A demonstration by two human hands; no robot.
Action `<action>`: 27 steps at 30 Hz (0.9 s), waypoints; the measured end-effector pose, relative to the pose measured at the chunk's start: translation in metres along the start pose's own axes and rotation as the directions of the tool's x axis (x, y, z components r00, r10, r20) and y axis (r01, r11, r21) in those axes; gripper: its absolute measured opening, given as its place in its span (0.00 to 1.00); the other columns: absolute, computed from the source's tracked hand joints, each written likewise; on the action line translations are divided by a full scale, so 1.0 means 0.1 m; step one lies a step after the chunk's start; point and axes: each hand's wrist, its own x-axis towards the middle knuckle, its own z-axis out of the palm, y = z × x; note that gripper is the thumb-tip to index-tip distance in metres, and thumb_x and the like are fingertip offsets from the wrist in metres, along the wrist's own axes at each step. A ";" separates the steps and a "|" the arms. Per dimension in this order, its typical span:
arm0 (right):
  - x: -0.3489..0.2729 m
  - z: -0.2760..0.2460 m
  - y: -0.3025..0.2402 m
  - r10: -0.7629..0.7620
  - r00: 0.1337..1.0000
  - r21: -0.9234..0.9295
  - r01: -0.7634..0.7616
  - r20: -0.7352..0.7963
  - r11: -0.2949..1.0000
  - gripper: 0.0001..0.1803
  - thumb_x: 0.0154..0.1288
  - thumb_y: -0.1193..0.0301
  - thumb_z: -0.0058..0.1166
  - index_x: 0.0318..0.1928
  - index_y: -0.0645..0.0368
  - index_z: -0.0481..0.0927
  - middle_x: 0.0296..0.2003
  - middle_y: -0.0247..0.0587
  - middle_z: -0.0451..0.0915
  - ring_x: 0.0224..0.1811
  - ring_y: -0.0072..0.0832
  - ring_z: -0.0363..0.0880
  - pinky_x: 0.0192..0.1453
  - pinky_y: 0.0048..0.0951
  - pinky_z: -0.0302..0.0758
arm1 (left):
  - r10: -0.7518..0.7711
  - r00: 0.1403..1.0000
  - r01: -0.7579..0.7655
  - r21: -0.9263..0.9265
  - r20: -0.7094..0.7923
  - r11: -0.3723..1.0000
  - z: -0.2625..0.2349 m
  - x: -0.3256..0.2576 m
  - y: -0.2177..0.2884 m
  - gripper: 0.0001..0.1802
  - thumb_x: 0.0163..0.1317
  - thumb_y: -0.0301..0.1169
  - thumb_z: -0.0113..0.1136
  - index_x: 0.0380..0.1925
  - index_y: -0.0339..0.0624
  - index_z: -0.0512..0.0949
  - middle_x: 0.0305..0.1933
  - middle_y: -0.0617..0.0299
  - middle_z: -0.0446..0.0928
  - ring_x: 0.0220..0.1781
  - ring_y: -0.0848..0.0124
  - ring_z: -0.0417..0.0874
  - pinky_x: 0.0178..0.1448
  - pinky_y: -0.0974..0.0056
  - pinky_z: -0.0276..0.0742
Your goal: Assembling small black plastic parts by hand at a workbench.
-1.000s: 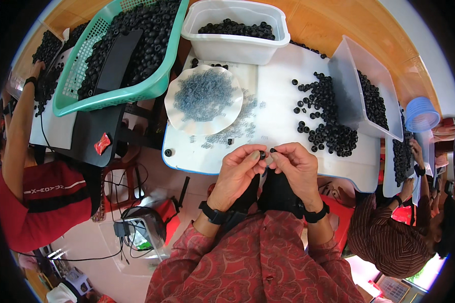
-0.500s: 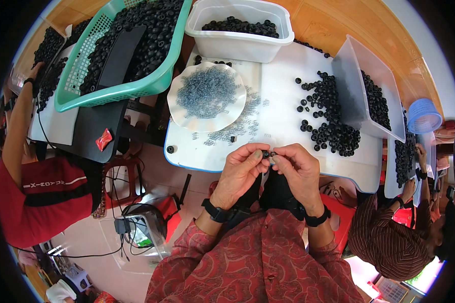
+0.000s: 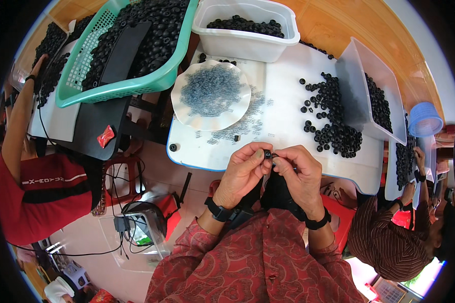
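Note:
My left hand [image 3: 246, 169] pinches a small black ring-shaped part [image 3: 267, 153] between thumb and fingertips, just over the table's near edge. Close against it, my right hand [image 3: 299, 174] is closed in a pinch at the part's other side; whatever sits between its fingertips is too small to make out. Beyond my hands, a white scalloped plate [image 3: 179, 112] carries a heap of small clear bluish rings [image 3: 211, 91], and more of these rings lie scattered beside it. To the right spreads a pile of black parts [image 3: 333, 118]. Two single black pieces lie near the front edge.
A green basket [image 3: 119, 91] full of black parts stands at the far left, a white tub [image 3: 245, 46] at the back. On the right a translucent bin [image 3: 350, 83] lies tipped on its side. Co-workers sit at both sides; cables [image 3: 124, 232] hang at lower left.
The black part between my fingertips has turned slightly, its round opening showing more. Both hands stay together at nearly the same place. The whole view has shifted a little.

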 end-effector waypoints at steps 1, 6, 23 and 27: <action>0.00 0.00 -0.01 -0.004 1.000 -0.009 0.004 0.000 1.000 0.07 0.64 0.82 0.61 0.43 0.65 0.83 0.35 0.41 0.81 0.35 0.25 0.84 0.38 0.23 0.80 | 0.001 1.000 -0.001 0.004 -0.001 1.000 0.00 0.00 0.01 0.13 0.74 0.26 0.53 0.53 0.32 0.77 0.40 0.59 0.81 0.40 0.75 0.81 0.43 0.70 0.77; 0.00 0.01 0.00 -0.040 0.999 -0.064 0.040 -0.001 0.997 0.08 0.64 0.82 0.61 0.43 0.65 0.83 0.35 0.41 0.82 0.35 0.25 0.83 0.38 0.23 0.79 | 0.010 1.000 -0.009 0.041 -0.029 0.999 0.02 -0.02 0.02 0.13 0.74 0.26 0.54 0.53 0.32 0.77 0.40 0.58 0.81 0.39 0.75 0.81 0.42 0.70 0.77; 0.01 0.01 0.06 -0.044 0.999 -0.088 0.043 -0.009 0.995 0.08 0.63 0.82 0.62 0.43 0.64 0.83 0.34 0.40 0.82 0.34 0.24 0.83 0.37 0.23 0.78 | 0.040 0.998 -0.029 0.200 -0.051 0.979 0.05 -0.01 0.04 0.13 0.73 0.27 0.55 0.53 0.32 0.78 0.39 0.59 0.81 0.37 0.75 0.81 0.44 0.70 0.80; 0.01 -0.01 0.06 -0.052 0.999 -0.094 0.051 -0.005 0.994 0.08 0.64 0.81 0.62 0.43 0.64 0.83 0.34 0.40 0.82 0.34 0.24 0.83 0.38 0.23 0.78 | 0.039 0.998 -0.028 0.215 -0.049 0.976 0.04 0.00 0.04 0.13 0.73 0.27 0.55 0.53 0.32 0.78 0.39 0.59 0.81 0.37 0.75 0.81 0.44 0.70 0.80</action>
